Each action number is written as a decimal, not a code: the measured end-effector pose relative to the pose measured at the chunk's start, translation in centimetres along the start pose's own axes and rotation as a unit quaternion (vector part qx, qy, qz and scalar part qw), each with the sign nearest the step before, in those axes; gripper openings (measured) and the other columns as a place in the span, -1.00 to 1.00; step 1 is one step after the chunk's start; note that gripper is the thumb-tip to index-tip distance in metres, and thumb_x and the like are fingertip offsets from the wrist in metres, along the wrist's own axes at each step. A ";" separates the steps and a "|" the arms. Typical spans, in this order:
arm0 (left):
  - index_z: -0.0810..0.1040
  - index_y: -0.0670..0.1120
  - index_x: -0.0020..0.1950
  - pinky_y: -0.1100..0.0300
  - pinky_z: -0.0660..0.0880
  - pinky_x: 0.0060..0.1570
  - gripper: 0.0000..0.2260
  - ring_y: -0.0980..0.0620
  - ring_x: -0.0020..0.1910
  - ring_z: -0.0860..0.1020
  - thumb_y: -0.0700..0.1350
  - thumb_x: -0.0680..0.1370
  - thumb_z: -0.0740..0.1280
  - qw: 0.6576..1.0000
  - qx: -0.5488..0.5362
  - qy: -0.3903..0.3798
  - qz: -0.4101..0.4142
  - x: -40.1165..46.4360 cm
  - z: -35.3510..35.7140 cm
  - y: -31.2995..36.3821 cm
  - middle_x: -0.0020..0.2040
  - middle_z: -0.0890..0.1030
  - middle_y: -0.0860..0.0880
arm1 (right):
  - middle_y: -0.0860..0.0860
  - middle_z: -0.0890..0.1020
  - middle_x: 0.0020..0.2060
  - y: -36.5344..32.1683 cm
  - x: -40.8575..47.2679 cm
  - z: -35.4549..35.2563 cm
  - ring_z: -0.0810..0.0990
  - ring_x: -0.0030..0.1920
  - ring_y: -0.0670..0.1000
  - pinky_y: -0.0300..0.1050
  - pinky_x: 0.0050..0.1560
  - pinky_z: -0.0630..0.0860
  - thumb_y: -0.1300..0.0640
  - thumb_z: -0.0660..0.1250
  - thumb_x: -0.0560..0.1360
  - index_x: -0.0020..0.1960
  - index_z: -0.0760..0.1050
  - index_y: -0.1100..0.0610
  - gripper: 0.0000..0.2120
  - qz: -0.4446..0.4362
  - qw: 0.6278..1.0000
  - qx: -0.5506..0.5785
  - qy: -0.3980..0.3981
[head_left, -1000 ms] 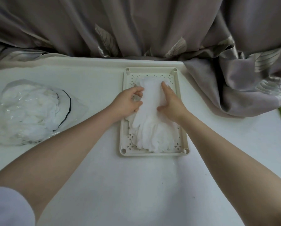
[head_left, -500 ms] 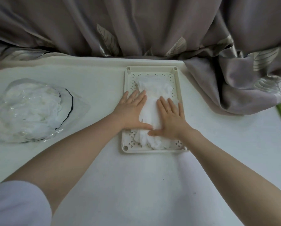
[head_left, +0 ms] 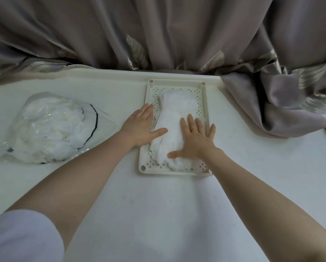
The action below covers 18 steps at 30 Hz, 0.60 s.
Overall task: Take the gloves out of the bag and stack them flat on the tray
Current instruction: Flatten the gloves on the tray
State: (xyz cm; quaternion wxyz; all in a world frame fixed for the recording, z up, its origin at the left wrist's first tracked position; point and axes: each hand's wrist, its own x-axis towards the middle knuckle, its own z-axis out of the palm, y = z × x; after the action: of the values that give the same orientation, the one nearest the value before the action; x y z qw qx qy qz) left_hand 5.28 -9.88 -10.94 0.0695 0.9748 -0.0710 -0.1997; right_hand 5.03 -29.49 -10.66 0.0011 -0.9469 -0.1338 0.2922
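The gloves [head_left: 174,127] lie in a white pile on the perforated cream tray [head_left: 205,103], directly under the right hand [head_left: 195,140], whose straight, spread fingers press flat on them. The left hand [head_left: 140,127], also flat with fingers straight, rests across the tray's left rim, its thumb touching the pile. Well to the left of that hand, the clear bag [head_left: 50,127] with more white gloves sits on the desk [head_left: 158,214].
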 end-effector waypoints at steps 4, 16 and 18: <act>0.00 -0.12 0.55 0.17 -0.11 0.47 -0.38 0.06 0.53 -0.10 0.17 0.61 0.07 0.994 -0.079 0.047 0.060 -2.0 -0.9 -2.2 0.57 -0.09 0.00 | 0.06 -0.38 0.50 -1.0 -0.9 -0.8 -0.45 0.47 0.13 0.34 0.34 -0.44 -0.54 0.15 0.29 0.54 -0.35 0.03 0.14 0.034 0.999 -0.016 0.011; 0.65 -0.10 -0.12 -0.16 -0.10 0.42 -0.79 -0.32 0.47 0.12 -0.34 0.42 0.27 0.944 0.041 0.328 -0.021 -11.7 -3.4 -12.0 0.47 0.28 -0.19 | 0.07 0.34 0.42 -16.2 -2.9 -3.3 0.24 0.43 0.11 -0.05 0.38 0.21 0.13 0.23 0.57 0.29 0.46 0.13 -0.70 -0.203 0.948 0.180 0.164; 0.64 -0.05 0.00 -0.06 -0.21 0.43 -0.78 -0.26 0.51 -0.08 -0.30 0.49 0.28 0.949 0.006 0.290 -0.126 -12.2 -3.8 -14.0 0.55 0.04 -0.12 | 0.07 0.40 0.37 -18.7 -2.7 -2.7 0.30 0.39 0.10 -0.11 0.31 0.26 0.20 0.20 0.57 0.29 0.45 0.15 -0.70 -0.221 0.944 0.196 0.149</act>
State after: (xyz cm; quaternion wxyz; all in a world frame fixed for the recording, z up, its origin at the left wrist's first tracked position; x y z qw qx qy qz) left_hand -2.78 6.29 -5.12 0.0556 0.9921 0.0742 0.0848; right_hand -0.37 -12.00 -5.42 0.2711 -0.9075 -0.2777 0.1609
